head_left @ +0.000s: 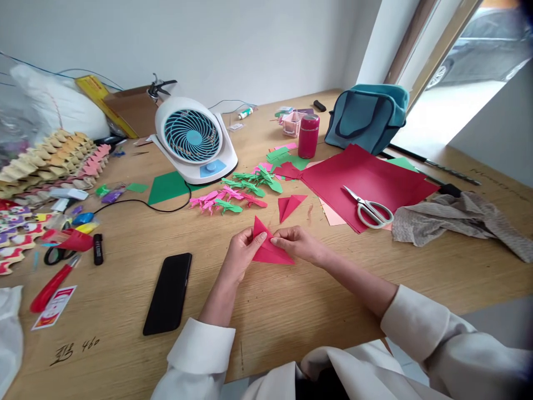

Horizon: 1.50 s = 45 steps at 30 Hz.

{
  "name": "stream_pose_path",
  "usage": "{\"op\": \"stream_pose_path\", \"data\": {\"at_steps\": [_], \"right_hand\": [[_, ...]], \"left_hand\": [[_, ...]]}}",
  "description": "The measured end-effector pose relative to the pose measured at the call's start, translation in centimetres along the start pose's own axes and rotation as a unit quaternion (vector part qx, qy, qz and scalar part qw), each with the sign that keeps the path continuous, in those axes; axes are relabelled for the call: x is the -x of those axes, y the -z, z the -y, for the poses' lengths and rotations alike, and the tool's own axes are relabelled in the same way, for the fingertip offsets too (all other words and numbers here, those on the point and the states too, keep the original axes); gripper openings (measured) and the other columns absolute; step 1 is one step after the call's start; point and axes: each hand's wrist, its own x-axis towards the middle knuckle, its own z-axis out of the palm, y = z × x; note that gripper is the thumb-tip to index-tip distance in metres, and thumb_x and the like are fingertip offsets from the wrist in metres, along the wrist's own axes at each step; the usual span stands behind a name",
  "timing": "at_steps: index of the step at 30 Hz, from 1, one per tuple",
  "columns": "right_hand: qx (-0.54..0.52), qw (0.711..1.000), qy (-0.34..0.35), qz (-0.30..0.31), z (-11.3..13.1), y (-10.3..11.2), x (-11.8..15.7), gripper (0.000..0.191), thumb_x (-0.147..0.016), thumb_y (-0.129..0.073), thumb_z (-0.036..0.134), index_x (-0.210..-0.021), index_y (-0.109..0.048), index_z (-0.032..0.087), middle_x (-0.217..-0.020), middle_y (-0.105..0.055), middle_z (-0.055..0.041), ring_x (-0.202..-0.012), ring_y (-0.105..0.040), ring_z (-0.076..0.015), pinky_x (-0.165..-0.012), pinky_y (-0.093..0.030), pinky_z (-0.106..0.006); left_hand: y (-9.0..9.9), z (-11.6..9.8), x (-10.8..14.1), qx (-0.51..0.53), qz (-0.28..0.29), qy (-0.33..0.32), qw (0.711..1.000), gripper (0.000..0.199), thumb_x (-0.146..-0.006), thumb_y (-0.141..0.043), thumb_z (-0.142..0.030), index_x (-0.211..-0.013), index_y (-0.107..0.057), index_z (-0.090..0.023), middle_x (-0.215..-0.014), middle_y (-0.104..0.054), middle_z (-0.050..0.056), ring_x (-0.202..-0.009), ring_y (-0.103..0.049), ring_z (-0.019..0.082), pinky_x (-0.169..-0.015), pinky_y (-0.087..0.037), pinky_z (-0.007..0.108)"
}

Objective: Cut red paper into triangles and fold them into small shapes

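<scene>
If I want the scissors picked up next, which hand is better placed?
Probably the right hand: it is nearer the scissors, while the left hand lies farther off. Both hold the folded red paper, so the right must release first.

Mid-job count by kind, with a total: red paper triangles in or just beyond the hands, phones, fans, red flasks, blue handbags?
Red paper triangles: 2 (one between left hand and right hand, one just beyond)
Phone: 1
Fan: 1
Red flask: 1
Blue handbag: 1
Total: 6
</scene>
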Motion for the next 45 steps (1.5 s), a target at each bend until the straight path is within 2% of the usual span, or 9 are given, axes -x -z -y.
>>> {"op": "stream_pose_path", "data": {"at_steps": [4,7,12,17,20,27,35,41,45], "right_hand": [[0.036,0.999,0.026,0.026,-1.8,-0.4,0.1,0.052,-0.086,-0.056,0.065,-0.067,-0.053,0.017,-0.063,-0.044,0.0028,-0.058,-0.037,-0.0101,-0.057,-0.03,-0.026],[0.088,0.995,0.038,0.017,-2.5,-0.5,0.4,0.047,-0.091,-0.054,0.057,-0.067,-0.05,0.017,-0.065,-0.042,0.0028,-0.06,-0.037,-0.0104,-0.057,-0.03,-0.026],[0.119,0.991,0.059,0.023,-2.7,-0.3,0.6,0.039,-0.093,-0.053,0.044,-0.065,-0.044,0.018,-0.066,-0.041,0.0032,-0.061,-0.037,-0.0102,-0.057,-0.03,-0.025],[0.122,0.99,0.067,0.014,-2.8,-0.5,0.7,0.03,-0.093,-0.055,0.036,-0.07,-0.051,0.017,-0.07,-0.047,0.002,-0.063,-0.041,-0.0103,-0.059,-0.033,-0.024],[0.127,0.989,0.073,0.003,-2.8,-0.6,0.7,0.031,-0.092,-0.055,0.035,-0.067,-0.049,0.017,-0.068,-0.046,0.0023,-0.063,-0.041,-0.0103,-0.059,-0.033,-0.024],[0.149,0.983,0.085,0.062,-2.6,-0.3,0.9,0.034,-0.094,-0.052,0.035,-0.065,-0.044,0.018,-0.064,-0.043,0.0033,-0.062,-0.04,-0.0104,-0.059,-0.033,-0.024],[0.162,0.976,0.106,0.099,-2.5,-0.4,1.1,0.04,-0.095,-0.053,0.036,-0.062,-0.037,0.02,-0.063,-0.039,0.0048,-0.059,-0.034,-0.0096,-0.057,-0.03,-0.025],[0.168,0.969,0.128,0.125,-2.2,-0.4,1.2,0.04,-0.095,-0.053,0.036,-0.062,-0.039,0.019,-0.066,-0.042,0.0032,-0.06,-0.038,-0.0103,-0.06,-0.032,-0.026],[0.112,0.988,0.077,0.08,-2.4,-0.3,1.2,0.044,-0.094,-0.053,0.05,-0.065,-0.043,0.019,-0.066,-0.04,0.0035,-0.06,-0.036,-0.0104,-0.057,-0.03,-0.026]], "left_hand": [[0.4,2.1,-0.8,-0.031,-0.022,-0.032,0.999,0.036,-0.078,-0.072,-0.046,-0.068,-0.055,-0.017,-0.063,-0.047,-0.004,-0.061,-0.041,0.009,-0.057,-0.037,0.021],[0.5,2.7,-0.9,-0.049,-0.015,-0.037,0.998,0.034,-0.082,-0.069,-0.045,-0.068,-0.054,-0.017,-0.064,-0.046,-0.005,-0.061,-0.04,0.009,-0.058,-0.036,0.021],[0.8,2.5,-0.7,-0.101,0.03,-0.019,0.994,0.026,-0.079,-0.071,-0.039,-0.073,-0.061,-0.016,-0.069,-0.055,-0.003,-0.065,-0.046,0.011,-0.062,-0.039,0.021],[0.9,2.3,-0.5,-0.11,0.056,-0.002,0.992,0.021,-0.077,-0.072,-0.035,-0.075,-0.064,-0.015,-0.069,-0.058,-0.003,-0.063,-0.048,0.01,-0.059,-0.038,0.021],[0.8,2.1,-0.5,-0.11,0.069,0.003,0.992,0.02,-0.076,-0.072,-0.034,-0.075,-0.066,-0.015,-0.068,-0.059,-0.003,-0.062,-0.049,0.01,-0.06,-0.038,0.021],[0.7,1.6,-0.2,-0.093,0.069,0.017,0.993,0.021,-0.074,-0.073,-0.034,-0.072,-0.066,-0.015,-0.068,-0.06,-0.002,-0.064,-0.05,0.011,-0.061,-0.039,0.022],[0.8,2.0,-0.4,-0.043,0.013,0.007,0.999,0.036,-0.071,-0.078,-0.037,-0.057,-0.053,-0.015,-0.057,-0.046,-0.006,-0.055,-0.037,0.007,-0.053,-0.03,0.021],[0.9,1.8,-0.6,0.001,-0.064,0.002,0.998,0.033,-0.07,-0.079,-0.042,-0.062,-0.062,-0.015,-0.058,-0.051,-0.005,-0.056,-0.041,0.007,-0.054,-0.033,0.02],[1.1,2.2,-0.4,0.043,-0.066,0.034,0.996,0.039,-0.073,-0.074,-0.055,-0.073,-0.068,-0.017,-0.066,-0.061,-0.001,-0.058,-0.05,0.009,-0.055,-0.037,0.021]]}}
